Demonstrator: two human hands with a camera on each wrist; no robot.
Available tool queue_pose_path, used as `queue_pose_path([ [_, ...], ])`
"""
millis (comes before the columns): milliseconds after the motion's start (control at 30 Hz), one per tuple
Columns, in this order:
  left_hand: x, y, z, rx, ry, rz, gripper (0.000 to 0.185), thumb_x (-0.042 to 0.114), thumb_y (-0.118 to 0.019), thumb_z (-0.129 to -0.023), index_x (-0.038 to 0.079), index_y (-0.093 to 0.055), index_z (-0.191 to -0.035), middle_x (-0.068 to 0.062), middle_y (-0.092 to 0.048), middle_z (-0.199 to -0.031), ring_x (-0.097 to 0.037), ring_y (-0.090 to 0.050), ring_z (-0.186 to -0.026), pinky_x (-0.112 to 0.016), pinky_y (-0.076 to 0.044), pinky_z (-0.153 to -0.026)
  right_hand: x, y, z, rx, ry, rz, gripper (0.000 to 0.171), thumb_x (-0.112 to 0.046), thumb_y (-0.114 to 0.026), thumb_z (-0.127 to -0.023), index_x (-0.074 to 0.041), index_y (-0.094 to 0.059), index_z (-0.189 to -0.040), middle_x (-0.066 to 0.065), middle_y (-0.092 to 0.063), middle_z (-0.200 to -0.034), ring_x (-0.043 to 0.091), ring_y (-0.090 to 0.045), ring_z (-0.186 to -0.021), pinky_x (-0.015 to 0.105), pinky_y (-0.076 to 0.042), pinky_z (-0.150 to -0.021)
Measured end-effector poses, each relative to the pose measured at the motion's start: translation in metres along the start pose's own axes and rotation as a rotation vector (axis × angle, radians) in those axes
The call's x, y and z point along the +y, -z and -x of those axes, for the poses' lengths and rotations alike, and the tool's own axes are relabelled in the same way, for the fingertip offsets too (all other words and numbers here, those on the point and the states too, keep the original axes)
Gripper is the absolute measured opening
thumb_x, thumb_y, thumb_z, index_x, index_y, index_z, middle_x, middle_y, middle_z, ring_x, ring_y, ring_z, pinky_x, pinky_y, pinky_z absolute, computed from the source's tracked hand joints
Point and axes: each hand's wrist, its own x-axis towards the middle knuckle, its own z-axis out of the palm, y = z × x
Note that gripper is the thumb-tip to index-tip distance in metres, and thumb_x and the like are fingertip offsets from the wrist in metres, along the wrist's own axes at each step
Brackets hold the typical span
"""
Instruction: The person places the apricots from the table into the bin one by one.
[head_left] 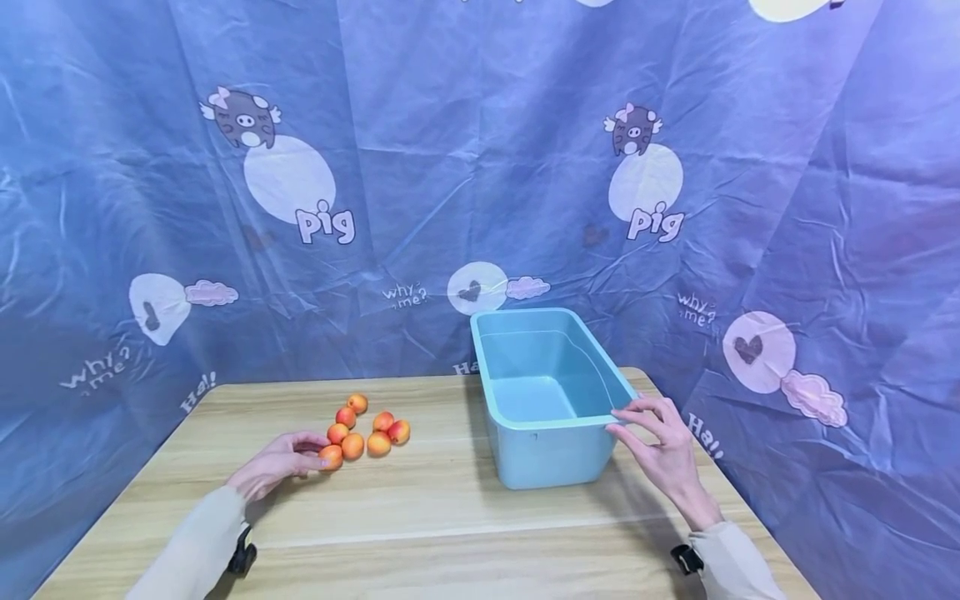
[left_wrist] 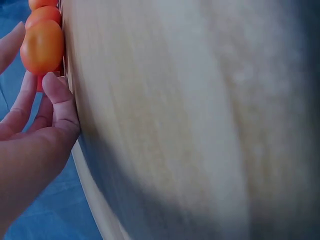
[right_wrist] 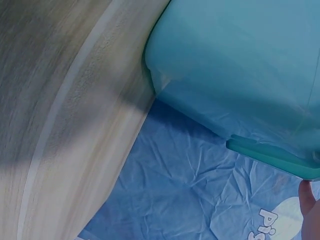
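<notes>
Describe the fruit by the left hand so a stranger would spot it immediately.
On the wooden table, look left of the blue tub for a cluster of orange-red fruits. It is the frontmost fruit, the only one between the fingertips of the left hand.

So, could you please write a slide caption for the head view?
Left hand touching an orange fruit, right hand holding a blue bin's rim, over a wooden table.

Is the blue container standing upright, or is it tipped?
Upright: in the head view, the blue container has its open top facing up and its base on the table; the right hand touches its rim.
</notes>
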Motion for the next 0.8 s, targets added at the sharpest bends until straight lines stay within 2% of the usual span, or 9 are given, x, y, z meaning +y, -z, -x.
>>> queue_pose_path([
  [200,0.0,-0.002,-0.002,-0.013,0.002,-0.037,0.054,0.014,-0.072,-0.087,-0.007,-0.048,-0.13,-0.001,-0.063,-0.104,-0.011,-0.058,-0.086,-0.025,-0.048,-0.067,0.013,0.003,0.01,-0.02,-0.047,-0.004,0.026,-0.017,-0.085,-0.07,0.004,-0.074,-0.081,0.019,-0.062,-0.083,0.024,-0.056,-0.094,0.02,-0.041,-0.101],
  [400,-0.001,-0.004,0.0,0.012,0.022,-0.043,0.054,0.015,-0.073,-0.087,-0.006,-0.048,-0.131,-0.001,-0.062,-0.108,-0.013,-0.056,-0.089,-0.025,-0.048,-0.067,0.024,0.003,0.019,-0.052,-0.074,0.002,0.026,-0.014,-0.087,-0.065,0.0,-0.077,-0.085,0.016,-0.065,-0.087,0.021,-0.057,-0.099,0.02,-0.041,-0.102],
  [600,0.001,-0.004,-0.001,-0.007,0.028,-0.056,0.054,0.015,-0.072,-0.088,-0.006,-0.048,-0.131,-0.003,-0.062,-0.109,-0.014,-0.056,-0.089,-0.026,-0.047,-0.068,0.024,0.003,0.02,-0.055,-0.092,0.003,0.027,-0.012,-0.088,-0.064,-0.002,-0.077,-0.086,0.015,-0.065,-0.089,0.019,-0.057,-0.102,0.02,-0.041,-0.103],
  [800,0.005,-0.007,-0.002,-0.01,0.043,-0.054,0.051,0.015,-0.074,-0.086,-0.004,-0.054,-0.129,-0.002,-0.064,-0.112,-0.014,-0.054,-0.089,-0.028,-0.047,-0.071,0.023,0.002,0.02,-0.046,-0.111,0.007,0.031,-0.001,-0.087,-0.055,-0.001,-0.077,-0.084,0.015,-0.065,-0.088,0.02,-0.057,-0.1,0.018,-0.041,-0.102],
])
